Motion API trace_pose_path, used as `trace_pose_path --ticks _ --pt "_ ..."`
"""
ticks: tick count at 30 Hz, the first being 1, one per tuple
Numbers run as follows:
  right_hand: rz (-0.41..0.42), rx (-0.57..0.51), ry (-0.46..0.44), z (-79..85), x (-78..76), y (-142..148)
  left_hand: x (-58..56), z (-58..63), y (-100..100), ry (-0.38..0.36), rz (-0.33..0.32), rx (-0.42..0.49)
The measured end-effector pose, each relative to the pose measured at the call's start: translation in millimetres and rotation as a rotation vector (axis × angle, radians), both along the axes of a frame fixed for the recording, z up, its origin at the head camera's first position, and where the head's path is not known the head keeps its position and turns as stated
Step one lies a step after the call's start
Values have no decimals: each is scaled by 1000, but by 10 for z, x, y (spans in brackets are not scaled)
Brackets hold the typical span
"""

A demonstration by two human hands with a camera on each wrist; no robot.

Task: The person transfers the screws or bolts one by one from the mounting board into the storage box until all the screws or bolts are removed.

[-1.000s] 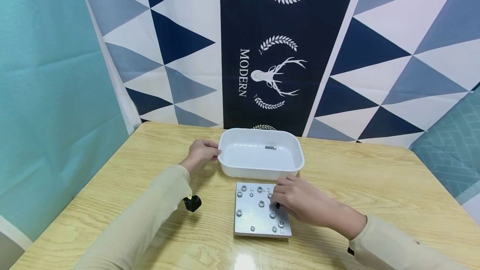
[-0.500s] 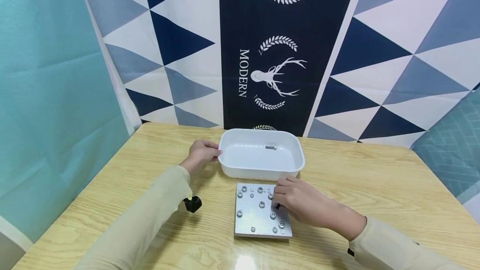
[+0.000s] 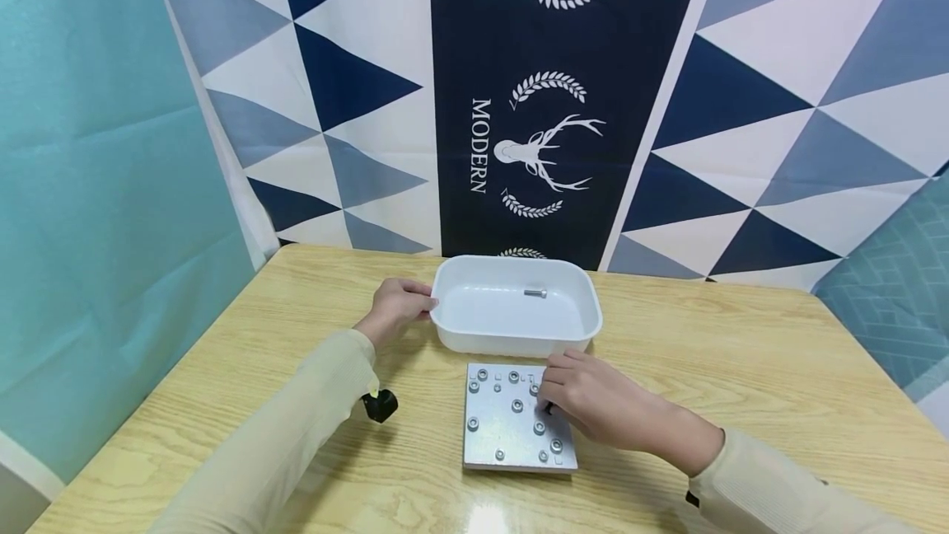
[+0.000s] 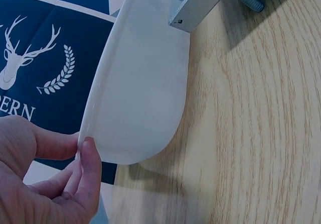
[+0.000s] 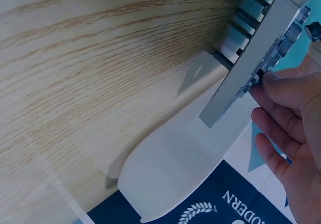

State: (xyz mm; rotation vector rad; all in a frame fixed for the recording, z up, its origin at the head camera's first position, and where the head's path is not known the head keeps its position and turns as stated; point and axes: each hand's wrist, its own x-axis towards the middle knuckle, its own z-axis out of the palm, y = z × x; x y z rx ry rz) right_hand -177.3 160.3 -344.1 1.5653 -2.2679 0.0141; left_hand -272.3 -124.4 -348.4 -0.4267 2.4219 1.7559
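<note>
At the near side of the white tray (image 3: 511,344) lies a square silver metal plate (image 3: 497,435) fitted with several socket-head screws (image 3: 516,405). My left hand (image 3: 400,301) pinches the tray's left rim between thumb and fingers, as the left wrist view also shows. Over the plate's right side, my right hand (image 3: 589,395) has thumb and index finger (image 5: 268,94) pinched together at a small screw on its upper face; that screw is mostly hidden by the fingertips. Threaded screw ends (image 5: 247,18) stick out below the plate in the right wrist view.
One loose screw (image 3: 535,292) lies inside the tray. The wooden table (image 3: 704,353) reaches back to a patterned cloth backdrop (image 3: 530,147). A teal cloth (image 3: 111,188) hangs on the left. Black wrist camera parts (image 3: 381,405) show under the left sleeve.
Both hands keep their places, left on the tray rim, right on the screw at the plate. The right fingers shift very slightly; tray and plate look unmoved.
</note>
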Motion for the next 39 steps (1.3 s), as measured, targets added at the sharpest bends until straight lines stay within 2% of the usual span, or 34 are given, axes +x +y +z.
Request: trace_pose_path --ticks 12,27,39 --pt "15 1 -8 40 -10 -21 24 6 -6 -9 11 14" --pt "50 -21 31 94 -32 -34 32 5 -16 -18 11 13" --pt "15 -2 3 210 -79 -53 4 9 -4 -11 5 3"
